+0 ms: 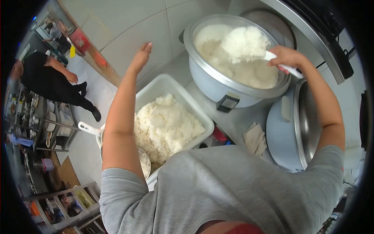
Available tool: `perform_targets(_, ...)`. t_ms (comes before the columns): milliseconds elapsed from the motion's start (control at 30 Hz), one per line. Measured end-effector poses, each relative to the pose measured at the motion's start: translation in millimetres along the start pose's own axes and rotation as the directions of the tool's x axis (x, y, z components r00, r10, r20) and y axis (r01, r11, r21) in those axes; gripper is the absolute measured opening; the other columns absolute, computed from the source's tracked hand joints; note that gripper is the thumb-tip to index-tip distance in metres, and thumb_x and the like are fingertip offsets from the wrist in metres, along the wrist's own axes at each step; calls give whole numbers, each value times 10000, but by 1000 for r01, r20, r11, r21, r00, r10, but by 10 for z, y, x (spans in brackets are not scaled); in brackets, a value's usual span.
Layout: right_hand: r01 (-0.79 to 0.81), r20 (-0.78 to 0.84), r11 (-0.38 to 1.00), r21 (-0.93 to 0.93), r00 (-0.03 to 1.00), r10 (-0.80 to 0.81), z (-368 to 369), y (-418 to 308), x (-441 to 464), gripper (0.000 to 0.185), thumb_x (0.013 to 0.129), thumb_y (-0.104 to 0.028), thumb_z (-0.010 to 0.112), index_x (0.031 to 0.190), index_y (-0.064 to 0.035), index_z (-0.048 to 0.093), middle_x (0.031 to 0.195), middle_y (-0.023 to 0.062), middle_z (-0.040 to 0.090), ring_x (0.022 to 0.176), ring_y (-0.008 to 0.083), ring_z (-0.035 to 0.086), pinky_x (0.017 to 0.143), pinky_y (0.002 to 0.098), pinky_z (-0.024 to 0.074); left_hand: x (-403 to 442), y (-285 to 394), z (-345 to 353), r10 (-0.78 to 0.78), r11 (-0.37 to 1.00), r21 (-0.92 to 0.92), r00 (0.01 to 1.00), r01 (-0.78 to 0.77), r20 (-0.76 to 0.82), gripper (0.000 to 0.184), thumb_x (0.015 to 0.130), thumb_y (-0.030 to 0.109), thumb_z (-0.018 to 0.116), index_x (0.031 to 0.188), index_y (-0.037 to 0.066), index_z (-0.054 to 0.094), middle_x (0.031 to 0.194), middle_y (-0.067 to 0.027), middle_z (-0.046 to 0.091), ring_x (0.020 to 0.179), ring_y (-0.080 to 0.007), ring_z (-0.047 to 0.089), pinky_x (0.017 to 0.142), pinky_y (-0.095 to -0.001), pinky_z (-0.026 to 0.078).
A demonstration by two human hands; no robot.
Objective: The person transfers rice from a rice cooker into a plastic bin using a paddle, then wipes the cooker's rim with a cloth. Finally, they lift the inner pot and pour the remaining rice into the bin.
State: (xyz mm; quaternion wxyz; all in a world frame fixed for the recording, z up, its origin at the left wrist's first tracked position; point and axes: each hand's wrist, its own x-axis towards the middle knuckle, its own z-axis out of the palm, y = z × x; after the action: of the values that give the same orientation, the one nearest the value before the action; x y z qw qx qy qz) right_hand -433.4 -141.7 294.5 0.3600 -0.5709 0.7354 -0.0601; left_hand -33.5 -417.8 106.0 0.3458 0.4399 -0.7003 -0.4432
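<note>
My right hand (286,58) is wrapped round the handle of a white rice paddle (269,56), which carries a large clump of white rice (245,44). The paddle is above the opening of a big rice cooker (218,84), with more rice inside below it. My left hand (142,57) hangs in the air near the tiled wall, fingers stretched out and holding nothing. Between my arms, a white plastic tub (202,134) holds a heap of rice (167,121). A bowl-like vessel with rice (144,163) sits at the tub's near left, partly behind my left arm.
A second rice cooker body (278,128) stands on the right, beside a crumpled cloth (254,139) on the metal counter. A white handle (89,128) juts out left of the tub. A person in black (46,78) stands at left, near shelves of dishes (50,121).
</note>
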Motion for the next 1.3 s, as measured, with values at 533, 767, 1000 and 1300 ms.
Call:
perform_targets(533,201,360,885,-420,932,-41,2865,-1218,653,177,746,-146,626,798,23,621,667,148,623,546,217,605,481,384,490,-2218,87,-1566,130,990,-38,986,-135,-109,478,934,398,425,1194,8,518,1169,-97,566,1095,-193,524,913,-307,377)
perform_targets(767,97,271,840,-534,961,62,3653,-1588,758,125,742,-5,517,756,61,621,673,172,625,499,240,606,493,383,495,-2815,-129,-1814,83,993,-68,981,-96,-173,462,947,375,396,1197,3,508,1167,-102,565,1096,-203,527,935,-318,358)
perform_targets(1000,99,-15,583,-806,982,-188,3179,-1498,246,201,751,-99,543,893,-29,667,912,155,658,848,282,645,683,383,513,-3583,-773,-2087,81,997,26,849,-79,-522,357,924,281,490,1124,-5,564,1080,-88,595,1019,-158,536,854,-244,397)
perform_targets(1300,147,135,667,-730,988,-70,3916,-1441,183,220,736,-64,535,906,-25,669,916,166,657,833,267,653,675,382,513,-4203,-1780,-1668,-380,895,-444,590,40,-712,418,938,313,441,1215,1,460,1143,-96,526,1027,-163,508,837,-275,412)
